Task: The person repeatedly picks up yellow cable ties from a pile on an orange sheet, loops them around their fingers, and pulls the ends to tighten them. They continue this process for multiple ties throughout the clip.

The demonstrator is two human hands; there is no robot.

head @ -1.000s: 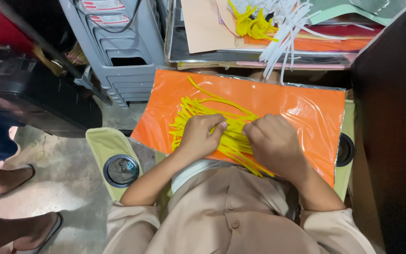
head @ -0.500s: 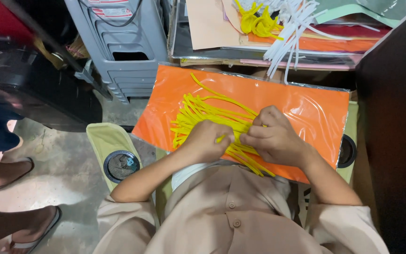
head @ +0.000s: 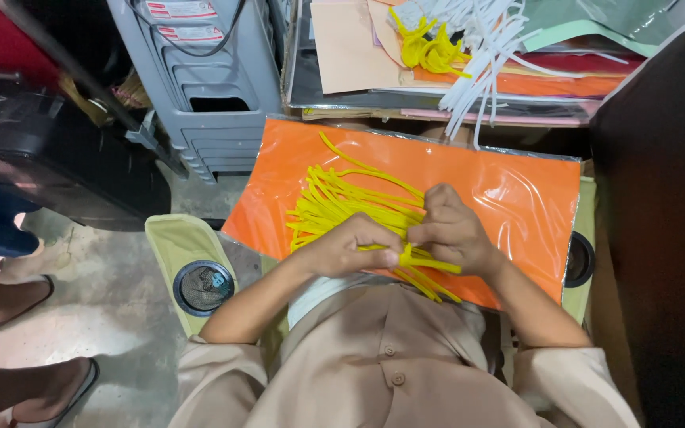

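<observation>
A pile of yellow strips [head: 342, 202] lies on an orange sheet pack [head: 517, 190] wrapped in clear plastic, resting across my lap. My left hand [head: 350, 247] and my right hand [head: 452, 231] meet at the near edge of the pile. Both pinch the same yellow strip [head: 418, 260], which is bent between the fingertips. More yellow strips stick out under my right hand toward my body.
Beyond the pack are stacked coloured sheets [head: 564, 75] with white strips [head: 477, 71] and bent yellow pieces [head: 426, 47] on top. Grey stacked plastic stools [head: 200, 87] stand at the far left. A chair armrest with a cup holder [head: 202, 287] is left; another person's sandalled feet [head: 17, 349] are nearby.
My hands drew together toward my body and lifted one yellow strip off the pile, bending it between the fingertips. The pile and the orange pack stayed put.
</observation>
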